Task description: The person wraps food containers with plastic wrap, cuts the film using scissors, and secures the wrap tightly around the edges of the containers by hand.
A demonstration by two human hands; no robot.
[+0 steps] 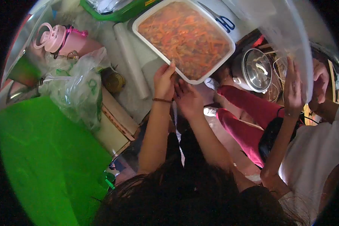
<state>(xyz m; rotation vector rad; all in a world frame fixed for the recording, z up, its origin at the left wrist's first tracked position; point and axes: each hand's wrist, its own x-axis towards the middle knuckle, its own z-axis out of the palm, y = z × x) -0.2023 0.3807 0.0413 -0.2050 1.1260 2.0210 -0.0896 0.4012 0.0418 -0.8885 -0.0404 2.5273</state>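
A white rectangular plastic container [154, 51] holds an orange and brownish mix [184, 35] that looks like shredded carrot and other strips. It juts past the near edge of the table, turned at an angle. My left hand [164, 82] grips its near left side, thumb over the rim and fingers hidden below. Close beside it, my right hand [188, 98] is at the near corner, fingers curled against the underside, fingertips partly hidden. Left of the container lies a roll of clear plastic film [131, 60]. Blue-handled scissors [225, 23] stick out behind its right side.
On the left are a pink bottle [69, 39], clear plastic bags [83, 83], a tin can [113, 81] and a green sheet [49, 154]. At right, another person [312, 150] holds a large translucent tub [290, 30] near a lidded pot [255, 69]. A green tray [113, 13] stands behind.
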